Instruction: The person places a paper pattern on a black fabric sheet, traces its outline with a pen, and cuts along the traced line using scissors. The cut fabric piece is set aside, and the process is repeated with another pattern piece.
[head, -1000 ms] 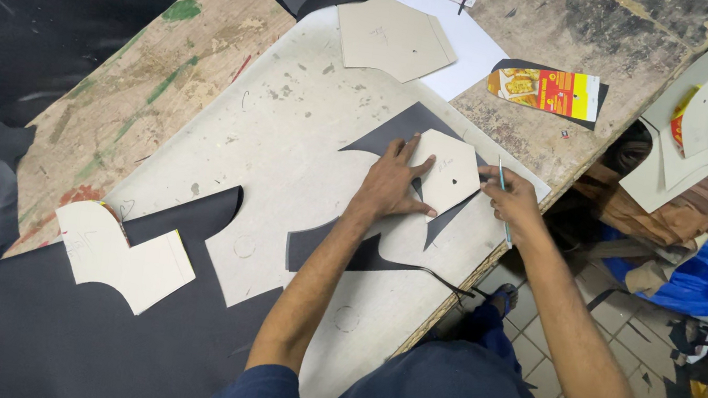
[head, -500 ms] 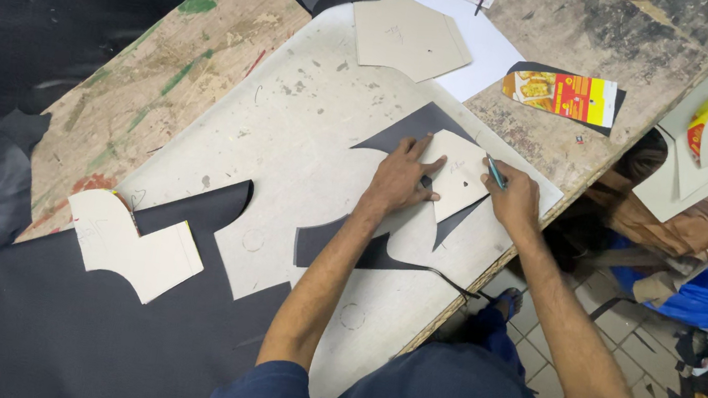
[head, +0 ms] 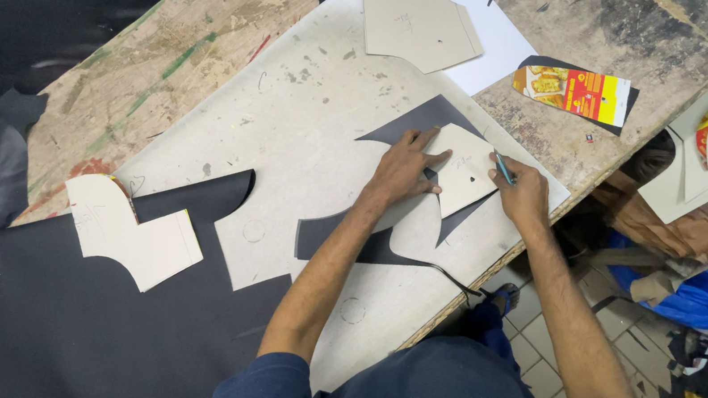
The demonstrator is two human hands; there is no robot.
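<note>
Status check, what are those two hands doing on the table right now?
Left hand flat on the small card template. Right hand holds a pen at its edge. Dark sheet beneath. Nothing in the way.

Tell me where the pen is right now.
In the head view, right of centre: the pen sits in the right hand, tip at the cardboard template's right edge.

A small pale cardboard template (head: 465,175), angular with a pointed lower end, lay flat on a dark fabric piece (head: 398,132) spread across the large grey cutting board (head: 308,130). A slim teal pen (head: 503,167) stood tilted at the template's right edge.
</note>
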